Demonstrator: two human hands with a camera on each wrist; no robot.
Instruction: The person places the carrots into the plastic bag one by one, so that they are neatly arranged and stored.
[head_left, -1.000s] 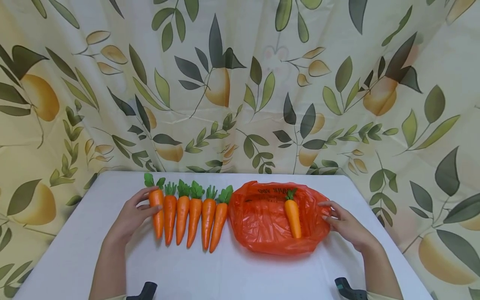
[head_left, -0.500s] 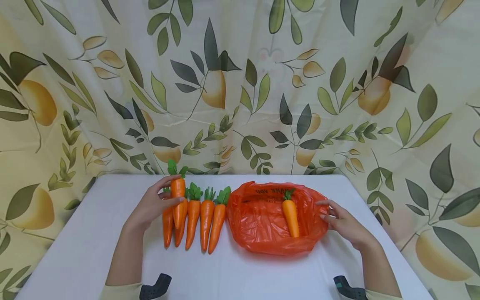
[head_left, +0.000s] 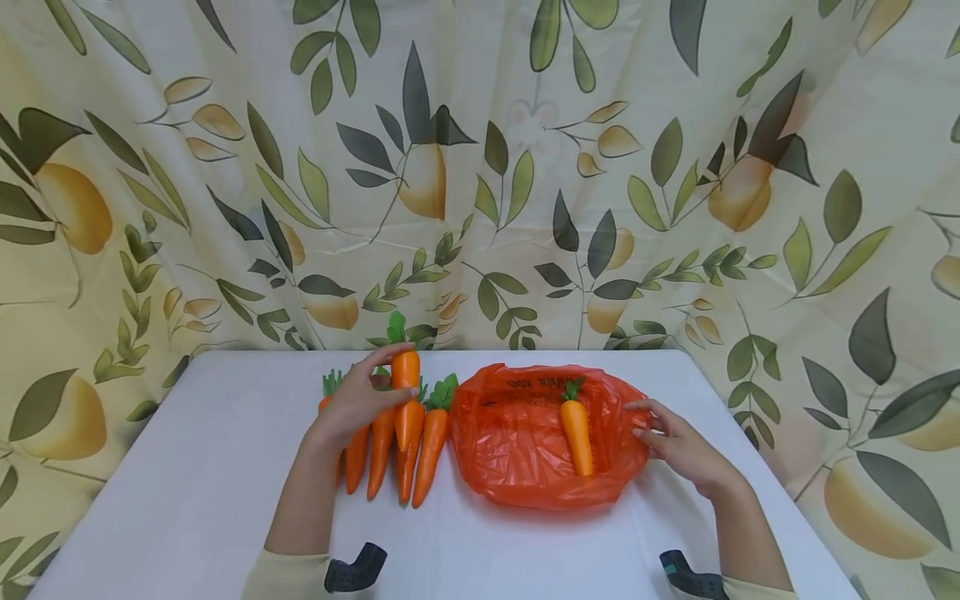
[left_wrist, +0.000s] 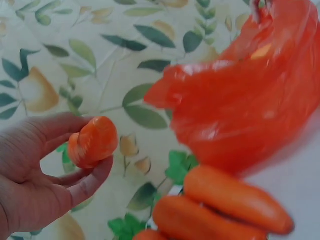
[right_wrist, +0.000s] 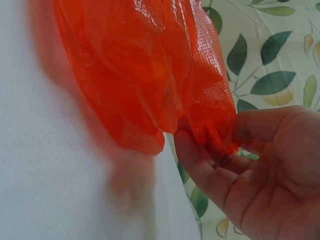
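Note:
My left hand (head_left: 363,402) pinches an orange carrot (head_left: 406,371) with green leaves near its top, tip pointing down, over the row of carrots. In the left wrist view the held carrot (left_wrist: 94,142) sits between thumb and fingers, seen from its lower end. Below it several more carrots (head_left: 431,450) lie side by side on the white table, partly hidden by my hand and forearm. To their right a red plastic bag (head_left: 525,492) lies with its mouth spread, one carrot (head_left: 576,437) inside. My right hand (head_left: 686,446) pinches the bag's right edge; the right wrist view shows red plastic between its fingers (right_wrist: 200,170).
The white table (head_left: 187,483) ends at a back edge just behind the carrots and bag. A curtain (head_left: 480,183) printed with leaves and fruit hangs behind it. Dark wrist devices (head_left: 356,568) show on both forearms.
My left hand has lifted the leftmost carrot and carried it right over the row toward the bag. My right hand keeps its hold on the bag's edge. The view shifted slightly.

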